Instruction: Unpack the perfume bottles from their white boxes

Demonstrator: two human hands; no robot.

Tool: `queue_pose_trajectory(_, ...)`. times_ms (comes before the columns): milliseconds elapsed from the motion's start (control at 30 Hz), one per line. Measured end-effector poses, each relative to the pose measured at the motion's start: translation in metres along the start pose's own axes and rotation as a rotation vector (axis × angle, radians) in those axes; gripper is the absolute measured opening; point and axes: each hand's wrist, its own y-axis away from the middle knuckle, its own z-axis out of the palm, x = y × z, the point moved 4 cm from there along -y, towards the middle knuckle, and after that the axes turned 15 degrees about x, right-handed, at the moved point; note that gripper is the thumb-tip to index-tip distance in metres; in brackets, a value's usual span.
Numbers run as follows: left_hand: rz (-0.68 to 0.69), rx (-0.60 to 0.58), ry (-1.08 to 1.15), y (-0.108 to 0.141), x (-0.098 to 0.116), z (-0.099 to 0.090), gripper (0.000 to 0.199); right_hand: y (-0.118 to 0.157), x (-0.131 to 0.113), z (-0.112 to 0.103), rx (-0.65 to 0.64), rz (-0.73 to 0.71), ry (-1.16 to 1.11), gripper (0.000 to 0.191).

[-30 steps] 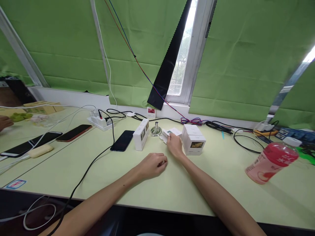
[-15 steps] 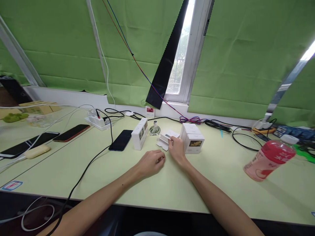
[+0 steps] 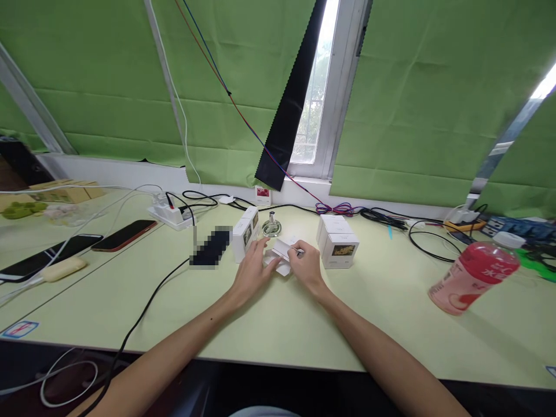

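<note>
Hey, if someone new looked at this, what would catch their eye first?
Probably the green blinds, filling most of the background beside a bright strip of window. Next, the pink bottle toward the right of the table. Then the left hand and right hand, both at some white folded card near the middle.

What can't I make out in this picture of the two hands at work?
All in the head view:
White card: part is hidden behind the fingers of the right hand.
Left hand: it overlaps the white box beside it, so contact can't be told.
Dark flat thing: blocky pixels blur its outline and surface.
Boxes on the right: small print too tiny to read.
Left forearm: cut off by the bottom edge.
</note>
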Motion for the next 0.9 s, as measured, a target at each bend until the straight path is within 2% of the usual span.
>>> queue_pose_trajectory(167, -0.044, -0.056, 0.043, -0.001, -0.003, 0.003, 0.048, 0.001, -0.001, -0.001, -0.011, 0.072, -0.097, 0.019)
queue_pose_trajectory(533, -0.049, -0.165, 0.111, 0.001, 0.000, 0.005, 0.033, -0.002, 0.003, -0.003, 0.021, 0.114, -0.179, 0.023)
queue_pose_trajectory(767, -0.072, -0.167, 0.176, 0.000, 0.006, 0.003, 0.032, -0.004, 0.006, -0.002, -0.003, 0.140, -0.256, 0.024)
queue_pose_trajectory(900, -0.040, -0.151, 0.192, 0.000, 0.011, 0.000, 0.039, -0.006, 0.009, -0.001, 0.001, 0.150, -0.291, 0.023)
